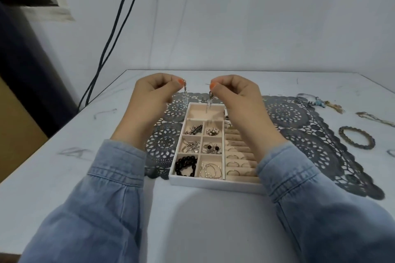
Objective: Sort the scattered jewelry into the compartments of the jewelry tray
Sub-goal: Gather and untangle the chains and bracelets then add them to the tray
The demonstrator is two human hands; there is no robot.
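A white jewelry tray (192, 181) with beige compartments lies on a grey lace mat in the middle of the table. My left hand (154, 96) pinches a dangling silver earring (185, 96) above the tray's far left corner. My right hand (233, 96) pinches a matching earring (209, 102) that hangs over the tray's far wide compartment (197, 111). Smaller compartments hold metal pieces, pearl studs, a black bead bracelet (186, 165) and thin hoops. Rings sit in the ring rolls on the tray's right side, partly hidden by my right forearm.
The grey lace mat (320, 145) spreads under and to the right of the tray. At the right of the table lie a beaded bracelet (355, 137), a chain (375, 118) and a tangled bracelet with blue bits (318, 103). Two dark cables (111, 34) hang down the wall at the left.
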